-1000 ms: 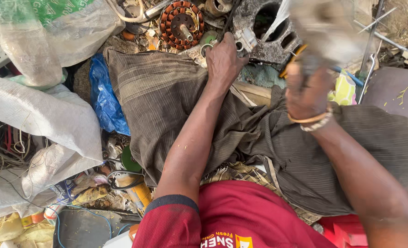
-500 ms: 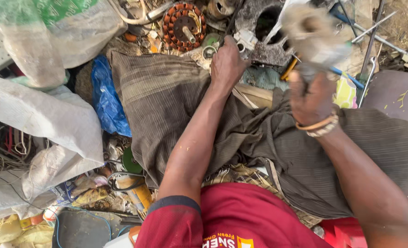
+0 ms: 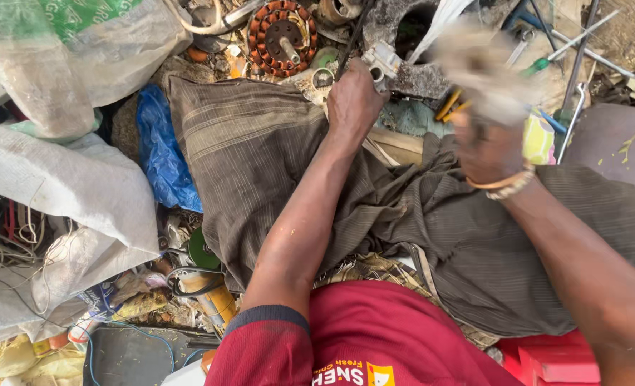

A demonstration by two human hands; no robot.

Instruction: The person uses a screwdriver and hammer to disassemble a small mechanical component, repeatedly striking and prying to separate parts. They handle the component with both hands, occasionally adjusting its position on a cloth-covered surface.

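Scrap-strewn ground fills the view: sacks, loose wire, metal parts and tools all round your legs, which are covered by a striped brown cloth (image 3: 260,157).

1. L hand (image 3: 353,100): reaching fwd past the top edge of the cloth. Fingers are curled down onto a small pale metal part (image 3: 382,61) at the foot of a grey cast housing (image 3: 410,71). The back of the hand faces the camera, so the exact grip can't be made out; it reads as closed over the part, not spread.

2. R hand (image 3: 485,146): raised, wrist bent, beaded bracelets at the wrist. It is clenched round the handle end of a blurred pale object (image 3: 475,64), which hangs above the hand, right of the housing. Blur hides what the object is.

3. Surroundings, ref only:
- Copper-wound stator ring (image 3: 282,36), orange and dark, lies left of the L hand, near but apart.
- Blue plastic bag (image 3: 160,150) sits against the left edge of the cloth.
- White woven sacks (image 3: 67,193) are piled at far left, with tangled wire beside them.
- Long metal rods (image 3: 582,64) and a green-handled screwdriver (image 3: 539,66) lie at upper right, behind the R hand.
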